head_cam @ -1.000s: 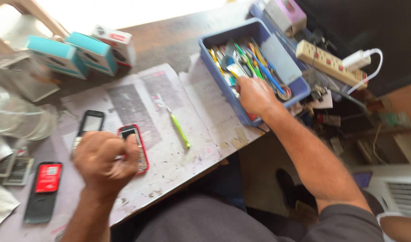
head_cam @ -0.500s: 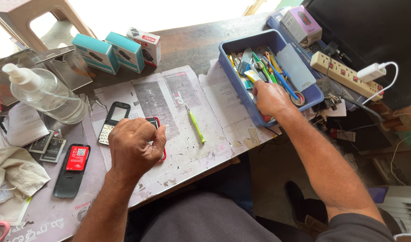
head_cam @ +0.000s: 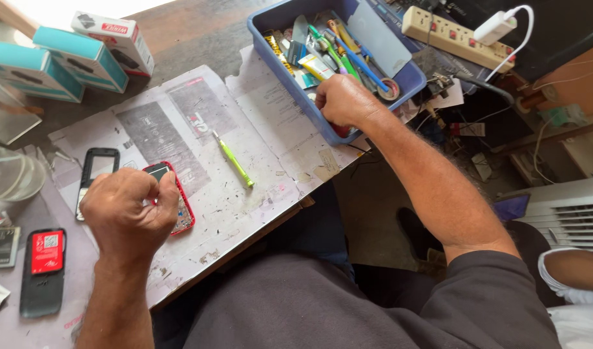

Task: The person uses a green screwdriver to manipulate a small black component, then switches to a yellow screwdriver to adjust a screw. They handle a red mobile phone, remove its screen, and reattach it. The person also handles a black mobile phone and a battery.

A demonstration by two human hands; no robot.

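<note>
Head view: the left hand, lower left of the frame, is curled in a fist, its grip pinching the red phone frame on the newspaper-covered desk. The right hand, upper centre, reaches into the blue tool tray; I cannot tell whether its grip holds anything. A green screwdriver lies between the hands, a black phone bezel just left of the fist, and teal boxes upper left. Since half a second ago, both hands have stayed put; the clear bottle has left view.
</note>
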